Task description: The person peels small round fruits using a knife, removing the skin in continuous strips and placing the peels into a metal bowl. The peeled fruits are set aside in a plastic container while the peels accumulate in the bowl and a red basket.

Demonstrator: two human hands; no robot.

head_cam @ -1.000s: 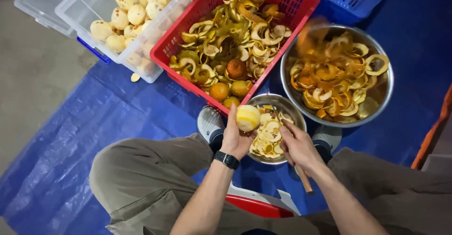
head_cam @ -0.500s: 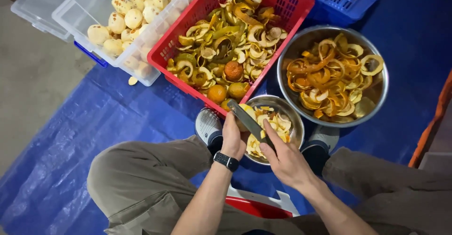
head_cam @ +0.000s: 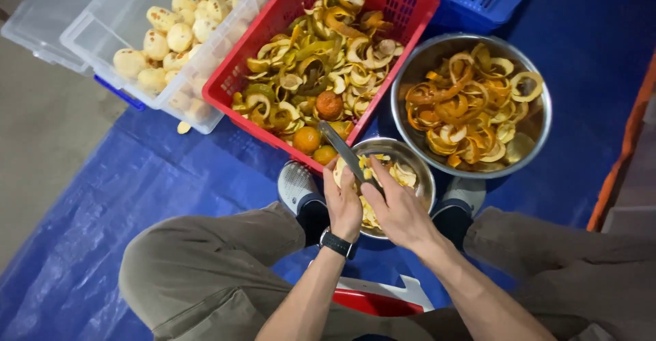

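I judge I'm mid-peel over the small bowl (head_cam: 410, 167): left hand (head_cam: 344, 204) cups fruit, right hand (head_cam: 400, 211) grips the knife (head_cam: 342, 151), which needs steadying.

Fruit-peeling work floor, blue tarp (head_cam: 102, 218), peel-filled crates (head_cam: 410, 13)

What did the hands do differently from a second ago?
The right hand brought up a knife, its blade now pointing toward the red basket. The peeled fruit the left hand showed earlier is now hidden. The small bowl, big bowl and basket stayed put.
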